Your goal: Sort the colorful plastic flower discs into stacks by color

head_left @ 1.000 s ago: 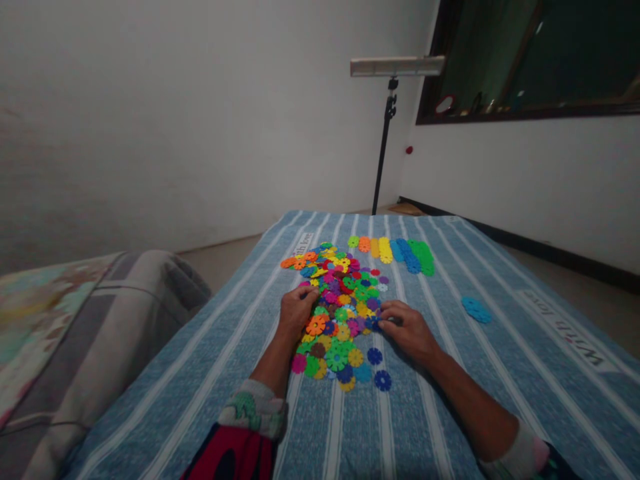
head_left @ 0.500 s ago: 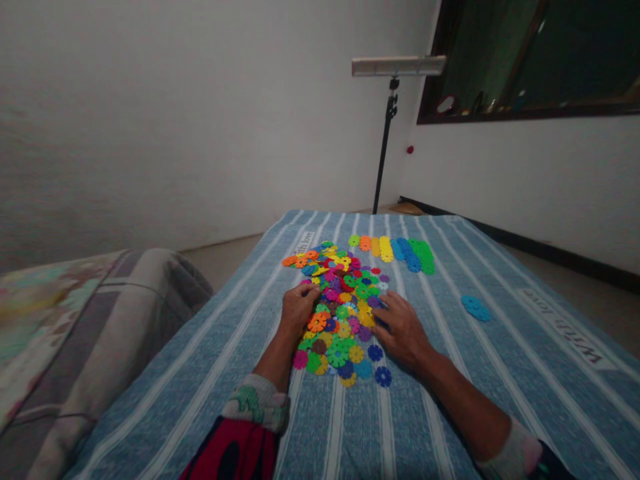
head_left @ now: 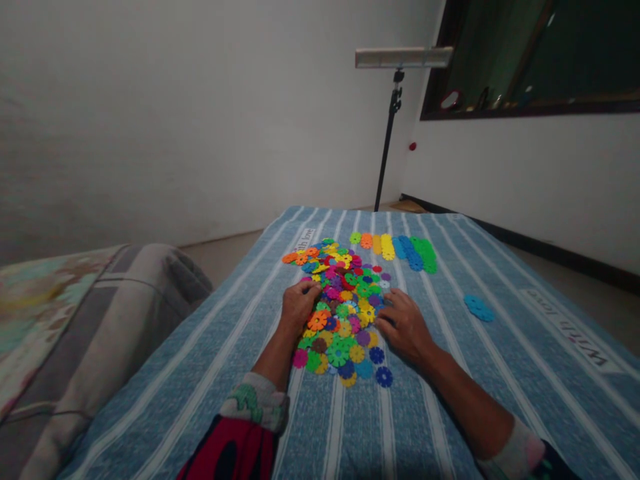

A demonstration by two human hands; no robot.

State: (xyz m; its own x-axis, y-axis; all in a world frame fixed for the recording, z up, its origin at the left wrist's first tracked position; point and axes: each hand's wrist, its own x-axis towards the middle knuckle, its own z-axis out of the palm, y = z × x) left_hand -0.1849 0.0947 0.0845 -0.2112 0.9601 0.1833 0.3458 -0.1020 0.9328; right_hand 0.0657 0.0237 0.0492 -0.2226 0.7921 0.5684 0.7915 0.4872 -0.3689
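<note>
A loose heap of flower-shaped plastic discs (head_left: 343, 293) in many colours lies on the striped cloth between my hands. My left hand (head_left: 299, 305) rests at the heap's left edge, its fingers bent and pressed together; whatever they hold is hidden. At the right edge is my right hand (head_left: 404, 325), thumb and fingers apart, fingertips by the yellow and blue discs. Behind the heap, overlapping discs lie in rows by colour, among them a yellow row (head_left: 387, 247) and a green row (head_left: 425, 255). Several light-blue discs (head_left: 479, 308) overlap in a short row to the right.
The blue striped cloth (head_left: 225, 373) covers the long surface before me. A cloth-draped piece of furniture (head_left: 145, 293) stands at the left. Beyond the far edge rises a black stand (head_left: 386, 147) carrying a light bar (head_left: 404, 58). A dark window (head_left: 545, 60) is at upper right.
My right hand has shifted slightly to the right, its fingers drawing back a little from the yellow discs. My left hand is nearly still. The view has tilted slightly.
</note>
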